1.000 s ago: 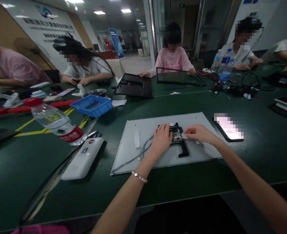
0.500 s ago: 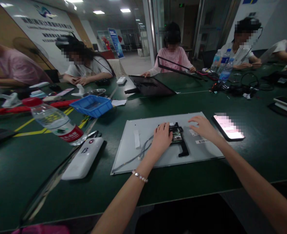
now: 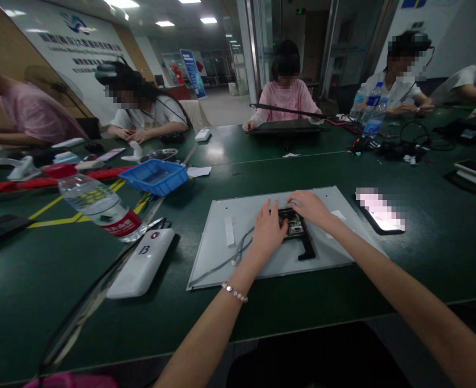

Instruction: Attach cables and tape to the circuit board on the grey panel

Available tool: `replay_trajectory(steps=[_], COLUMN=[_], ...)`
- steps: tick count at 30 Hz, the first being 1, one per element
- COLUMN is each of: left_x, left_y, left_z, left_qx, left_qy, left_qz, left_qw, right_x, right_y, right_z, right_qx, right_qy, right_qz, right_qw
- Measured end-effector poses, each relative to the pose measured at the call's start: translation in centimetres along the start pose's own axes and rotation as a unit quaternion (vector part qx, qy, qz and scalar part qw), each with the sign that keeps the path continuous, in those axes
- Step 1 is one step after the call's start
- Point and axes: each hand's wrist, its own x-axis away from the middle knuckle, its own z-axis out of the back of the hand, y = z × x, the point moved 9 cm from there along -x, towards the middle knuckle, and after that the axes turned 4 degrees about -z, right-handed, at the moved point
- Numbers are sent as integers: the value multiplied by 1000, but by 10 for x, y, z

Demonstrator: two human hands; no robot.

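Observation:
A grey-white flat display panel lies on the green table in front of me. On it sits a black plastic bracket with a green circuit board inside, its hooked lower leg pointing toward me. My left hand grips the bracket's left side, fingers over the edge and thumb at the board. At the top edge, the curled fingers of my right hand hold the bracket; their tips are partly hidden. Grey cables run from under my left hand to the panel's near left corner.
A lit phone lies right of the panel. To the left are a white power bank, a tilted water bottle and a blue tray. Across the table, a person in pink handles a dark screen.
My right hand has moved left from above the panel onto the bracket's top edge. My left hand stays on the bracket. Across the table, the dark screen and thin frame have shifted and lowered.

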Motion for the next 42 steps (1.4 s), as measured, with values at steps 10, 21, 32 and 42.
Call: replay_trajectory(steps=[10,21,32,42], left_x=[1,0,-1,-8], left_y=[-2,2,-5,-34], left_z=[-3,8,15,13], left_qx=[-15,-29,-26,50], left_qy=[-5,-4,0,-58], left_qz=[13,12,15,-38], left_qw=[1000,999,1000,996], right_x=[34,60,59,61], right_y=[59,90,81,108], right_z=[7,17,8,14], right_qx=[5,-132,-122,-65], right_qy=[-16,-114,-143,-107], right_qz=[-63,-155,-148,-198], right_qw=[998,972,971,972])
